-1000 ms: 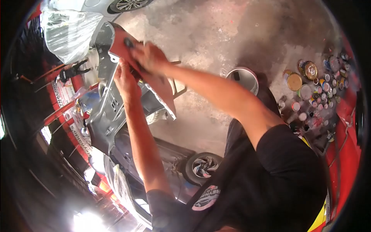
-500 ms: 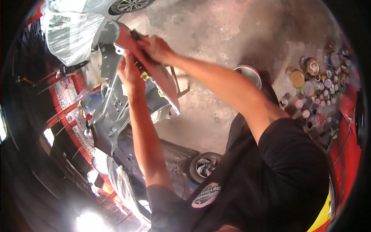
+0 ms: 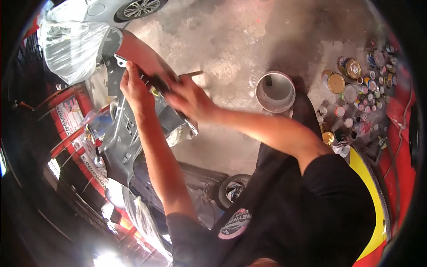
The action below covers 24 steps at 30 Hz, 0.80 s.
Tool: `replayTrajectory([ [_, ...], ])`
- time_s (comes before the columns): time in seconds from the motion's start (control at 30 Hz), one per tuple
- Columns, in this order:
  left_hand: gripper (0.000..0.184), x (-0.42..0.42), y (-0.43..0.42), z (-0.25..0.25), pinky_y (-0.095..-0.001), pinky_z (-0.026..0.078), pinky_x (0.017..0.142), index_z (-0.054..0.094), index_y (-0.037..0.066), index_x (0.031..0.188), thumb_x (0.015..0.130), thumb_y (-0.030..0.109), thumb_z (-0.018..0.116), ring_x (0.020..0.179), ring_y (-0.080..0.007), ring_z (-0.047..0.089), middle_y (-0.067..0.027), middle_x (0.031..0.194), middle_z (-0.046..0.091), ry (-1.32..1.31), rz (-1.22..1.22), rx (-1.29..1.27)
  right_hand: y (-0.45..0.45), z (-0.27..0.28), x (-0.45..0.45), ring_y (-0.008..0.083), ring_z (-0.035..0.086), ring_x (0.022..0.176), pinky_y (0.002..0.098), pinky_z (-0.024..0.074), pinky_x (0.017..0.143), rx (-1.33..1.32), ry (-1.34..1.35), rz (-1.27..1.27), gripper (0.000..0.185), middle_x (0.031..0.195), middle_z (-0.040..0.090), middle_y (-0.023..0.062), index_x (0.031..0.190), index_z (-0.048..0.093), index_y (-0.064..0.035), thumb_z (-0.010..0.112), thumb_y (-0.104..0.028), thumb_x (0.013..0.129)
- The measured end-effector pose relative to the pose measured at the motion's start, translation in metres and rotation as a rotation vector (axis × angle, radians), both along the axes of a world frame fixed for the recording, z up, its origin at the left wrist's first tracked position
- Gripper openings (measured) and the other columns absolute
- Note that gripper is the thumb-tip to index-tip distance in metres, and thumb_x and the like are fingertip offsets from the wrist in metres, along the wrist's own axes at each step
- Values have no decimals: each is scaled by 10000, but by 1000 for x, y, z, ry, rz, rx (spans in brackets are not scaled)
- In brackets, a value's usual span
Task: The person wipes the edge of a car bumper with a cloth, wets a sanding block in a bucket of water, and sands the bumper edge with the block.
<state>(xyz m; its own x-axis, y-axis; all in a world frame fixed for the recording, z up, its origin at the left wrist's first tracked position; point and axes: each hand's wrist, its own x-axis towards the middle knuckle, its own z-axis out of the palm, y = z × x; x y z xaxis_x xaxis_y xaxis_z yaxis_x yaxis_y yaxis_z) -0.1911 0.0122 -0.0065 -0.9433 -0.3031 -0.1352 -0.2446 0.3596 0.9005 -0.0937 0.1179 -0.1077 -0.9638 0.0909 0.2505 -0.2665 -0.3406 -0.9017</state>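
Note:
A car body panel (image 3: 144, 52) with a reddish face and dark grey inner side stands in front of me. My left hand (image 3: 135, 91) grips its edge beside a small metal tab (image 3: 120, 61). Against the lower part of the reddish face, my right hand (image 3: 191, 99) is closed round a dark block (image 3: 159, 83); motion blurs the fingers. The block's exact kind cannot be made out.
A round bucket (image 3: 275, 92) is on the floor right of the panel. Many paint cans (image 3: 350, 94) stand farther right. Plastic sheeting (image 3: 73, 49) covers part of a silver car (image 3: 100, 10). A loose wheel (image 3: 233, 191) lies below, near a dark car part.
My right hand has slid with the dark block from the panel's upper part down toward its lower end. My left hand still holds the edge. More of the bucket shows.

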Motion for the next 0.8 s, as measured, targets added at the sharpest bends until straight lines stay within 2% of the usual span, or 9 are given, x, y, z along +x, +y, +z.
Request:
replayTrajectory([
  [0.1,451,1,6,0,-267,512,554,669,10,1128,1098,438,527,693,-134,658,-46,903,687,-4,22,32,-24,-19,17,298,569,904,412,490,830,-297,-101,191,494,1015,542,182,1466,568,-32,592,-252,1024],
  [0.17,460,-3,-8,-6,-271,530,567,665,5,1161,1101,437,519,714,-152,680,-70,948,706,-11,-35,39,-42,-55,-50,251,616,852,379,518,776,279,27,-80,508,952,625,172,1424,601,-21,595,-324,1017],
  [0.2,461,-1,0,-3,-272,532,568,665,3,1170,1100,435,521,723,-159,685,-78,961,711,-21,-15,48,-38,-55,-83,226,653,773,376,529,699,-8,-309,189,520,855,682,183,1402,634,-76,591,-411,1007],
  [0.23,461,5,5,-3,-273,535,569,664,1,1179,1100,433,523,731,-165,691,-85,974,715,-44,2,57,-23,-59,-109,395,714,767,435,578,676,-67,-220,369,589,960,701,273,1480,563,-157,692,-411,965],
  [0.4,457,-5,2,-7,-256,515,548,671,-1,1153,1096,431,532,710,-152,674,-69,940,702,-11,11,57,7,-15,10,473,456,1396,507,412,1128,13,-15,118,598,1528,414,324,1599,435,-205,571,-229,1017],
  [0.57,450,1,5,-12,-258,541,570,672,0,1149,1102,422,521,699,-137,661,-55,917,695,1,9,30,-11,-38,-40,416,569,1308,498,472,1064,231,-215,318,638,1386,544,332,1566,468,-148,671,-211,965],
  [0.63,450,3,4,-9,-258,540,570,674,3,1152,1105,420,514,701,-134,662,-46,904,688,-39,7,39,-13,-39,-121,435,648,985,487,522,883,-211,-340,518,445,1178,637,316,1386,612,-128,629,-353,1003],
  [0.7,450,0,2,-5,-263,540,570,673,3,1154,1104,421,515,711,-132,666,-40,897,685,-23,-12,41,-36,-40,-88,281,652,853,407,523,786,166,-158,40,376,874,664,187,1292,655,-59,614,-308,1013],
  [0.8,426,-2,-12,-4,-252,491,530,669,21,1062,1102,420,524,662,-109,624,-27,852,667,-1,-56,50,0,2,-2,314,584,871,427,475,782,-28,68,3,544,920,584,195,1523,538,-140,613,-293,1006],
])
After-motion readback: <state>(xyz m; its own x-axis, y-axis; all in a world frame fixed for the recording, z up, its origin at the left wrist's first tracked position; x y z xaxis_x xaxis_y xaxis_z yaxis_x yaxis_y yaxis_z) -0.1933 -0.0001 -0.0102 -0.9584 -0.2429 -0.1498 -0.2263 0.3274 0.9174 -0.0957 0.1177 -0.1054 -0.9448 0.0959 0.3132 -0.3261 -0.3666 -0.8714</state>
